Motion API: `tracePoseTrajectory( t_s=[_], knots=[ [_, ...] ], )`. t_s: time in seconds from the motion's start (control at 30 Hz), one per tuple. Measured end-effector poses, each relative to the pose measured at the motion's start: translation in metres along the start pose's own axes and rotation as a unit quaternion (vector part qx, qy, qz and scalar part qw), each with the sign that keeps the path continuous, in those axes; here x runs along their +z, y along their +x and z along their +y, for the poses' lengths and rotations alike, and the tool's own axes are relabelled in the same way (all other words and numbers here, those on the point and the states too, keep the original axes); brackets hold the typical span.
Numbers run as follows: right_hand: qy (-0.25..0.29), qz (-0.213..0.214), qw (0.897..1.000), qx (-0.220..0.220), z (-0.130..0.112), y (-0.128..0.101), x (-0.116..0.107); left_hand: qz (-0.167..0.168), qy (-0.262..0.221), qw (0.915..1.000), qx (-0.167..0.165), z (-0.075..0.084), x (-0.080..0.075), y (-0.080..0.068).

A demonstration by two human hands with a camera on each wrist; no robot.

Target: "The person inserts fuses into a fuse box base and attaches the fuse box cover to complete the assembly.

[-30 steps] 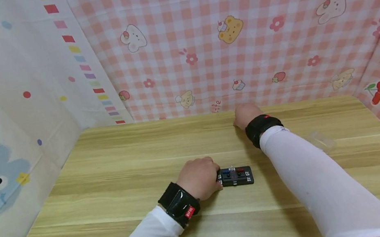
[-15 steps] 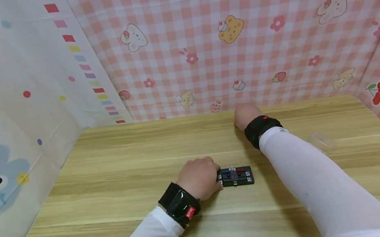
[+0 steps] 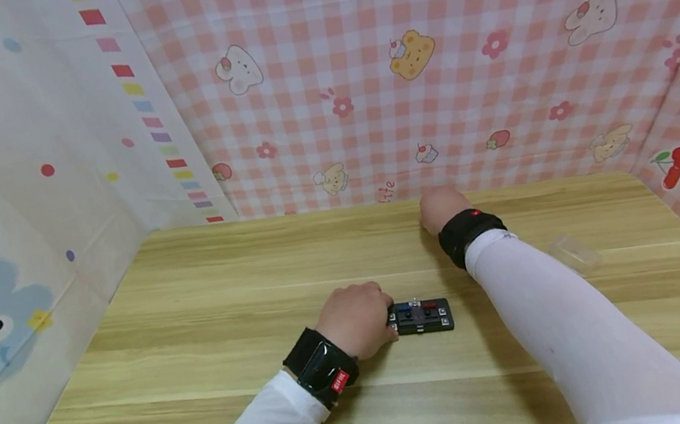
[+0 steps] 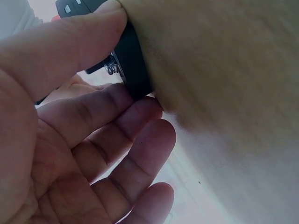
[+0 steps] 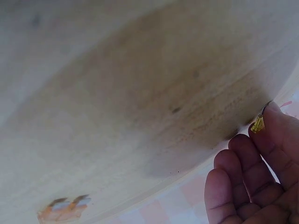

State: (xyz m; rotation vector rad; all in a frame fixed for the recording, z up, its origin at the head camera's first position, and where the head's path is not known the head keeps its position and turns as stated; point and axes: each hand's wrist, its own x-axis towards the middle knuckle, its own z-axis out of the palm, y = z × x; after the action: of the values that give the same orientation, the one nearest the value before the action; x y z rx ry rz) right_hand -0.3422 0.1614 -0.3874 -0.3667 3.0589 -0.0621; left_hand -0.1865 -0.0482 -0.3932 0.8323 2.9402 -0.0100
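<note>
My left hand [image 3: 357, 320] grips the left end of a black fuse block [image 3: 422, 317] near the middle of the table; blue and red pieces and metal terminals show on its top. The left wrist view has the thumb on one side of the block [image 4: 134, 65] and the index and middle fingertips at its other edge. At the table's far edge, my right hand [image 3: 442, 208] pinches a small see-through yellow blade fuse [image 5: 257, 124] between thumb and index finger, over the tabletop. The head view does not show this fuse, as the back of the hand hides it.
A clear plastic cover [image 3: 575, 253] lies on the wooden table [image 3: 226, 296], right of the right forearm. In the right wrist view, an orange see-through piece with two dark prongs [image 5: 61, 210] lies on the table. Patterned cloth [image 3: 319, 82] hangs behind the far edge.
</note>
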Motion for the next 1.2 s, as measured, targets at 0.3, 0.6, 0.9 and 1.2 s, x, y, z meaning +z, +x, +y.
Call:
tracePoseTrajectory(
  t_s=[0.3, 0.6, 0.9, 1.2],
  knots=[
    [0.000, 0.026, 1.000, -0.013, 0.003, 0.000, 0.004, 0.001, -0.001, 1.0000, -0.002, 0.001, -0.001, -0.001],
    [0.043, 0.040, 0.998, -0.004, 0.000, -0.006, -0.003, -0.001, -0.004, 1.0000, -0.008, 0.001, -0.001, -0.001],
    [0.094, 0.042, 0.995, -0.005, 0.000, -0.017, -0.011, 0.001, -0.008, 0.9999, -0.008, 0.001, -0.002, -0.002],
    [0.140, 0.039, 0.989, 0.007, -0.003, -0.035, -0.021, 0.004, -0.002, 1.0000, -0.006, 0.002, -0.002, -0.002]
  ],
)
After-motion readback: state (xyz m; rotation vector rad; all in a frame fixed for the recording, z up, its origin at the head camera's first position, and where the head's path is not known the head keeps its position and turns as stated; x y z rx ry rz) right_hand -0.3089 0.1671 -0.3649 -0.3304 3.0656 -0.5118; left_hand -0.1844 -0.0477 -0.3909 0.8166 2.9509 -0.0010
